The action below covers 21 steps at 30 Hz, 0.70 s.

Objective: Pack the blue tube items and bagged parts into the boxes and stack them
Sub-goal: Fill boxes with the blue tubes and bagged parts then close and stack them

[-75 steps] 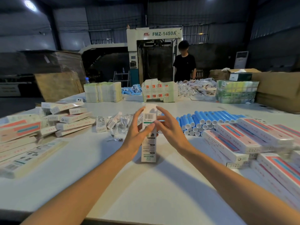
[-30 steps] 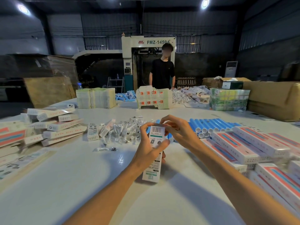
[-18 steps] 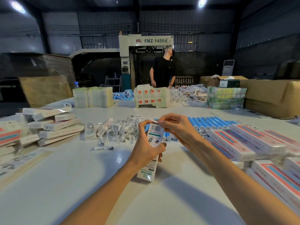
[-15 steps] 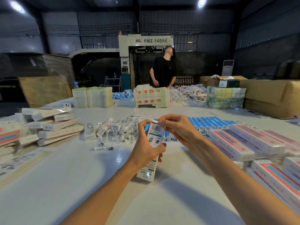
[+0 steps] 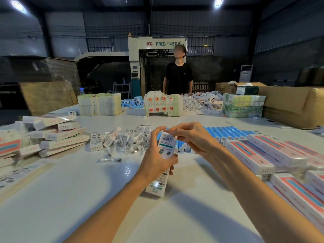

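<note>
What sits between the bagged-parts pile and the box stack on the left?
Head view: a small white carton stands upright between the bagged parts and the box stack.

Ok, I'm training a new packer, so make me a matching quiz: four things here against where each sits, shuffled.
1. barcode box
2. blue tubes
3. bagged parts
4. pink-striped boxes

a. heaped left of centre
b. stacked at the far right
c. gripped by left hand and right hand
d. rowed right of centre

Pairs: 1-c, 2-d, 3-a, 4-b.

Glossy printed cardboard box [image 5: 164, 149], smooth white table [image 5: 70, 199]
</note>
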{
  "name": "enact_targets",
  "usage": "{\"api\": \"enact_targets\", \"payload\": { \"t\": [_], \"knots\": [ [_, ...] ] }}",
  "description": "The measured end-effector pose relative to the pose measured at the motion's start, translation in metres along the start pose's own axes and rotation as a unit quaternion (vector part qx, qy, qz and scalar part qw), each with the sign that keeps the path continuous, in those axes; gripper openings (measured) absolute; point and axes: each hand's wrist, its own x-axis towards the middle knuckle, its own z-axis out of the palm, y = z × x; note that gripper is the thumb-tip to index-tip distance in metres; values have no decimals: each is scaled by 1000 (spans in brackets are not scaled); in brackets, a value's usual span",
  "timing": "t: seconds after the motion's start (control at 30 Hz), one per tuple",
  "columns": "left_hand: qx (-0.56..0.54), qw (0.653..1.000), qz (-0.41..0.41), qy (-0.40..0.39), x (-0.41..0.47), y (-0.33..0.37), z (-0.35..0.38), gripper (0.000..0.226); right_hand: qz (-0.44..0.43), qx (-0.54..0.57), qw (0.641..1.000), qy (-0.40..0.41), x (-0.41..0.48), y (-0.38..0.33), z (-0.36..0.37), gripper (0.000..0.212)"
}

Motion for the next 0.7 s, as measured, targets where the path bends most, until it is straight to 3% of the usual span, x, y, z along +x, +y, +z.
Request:
{"api": "enact_targets", "payload": {
  "t": [0.2, 0.4, 0.7],
  "knots": [
    [2, 1000, -23, 14, 4, -4, -1, 80, -43, 11, 999, 20, -12, 13, 13, 14],
    [5, 1000, -18, 18, 5, -8, -2, 80, -135, -47, 982, 123, -17, 32, 31, 12],
    [-4, 1000, -16, 23, 5, -13, -3, 72, -154, -70, 974, 151, -14, 35, 40, 3]
  ]
}}
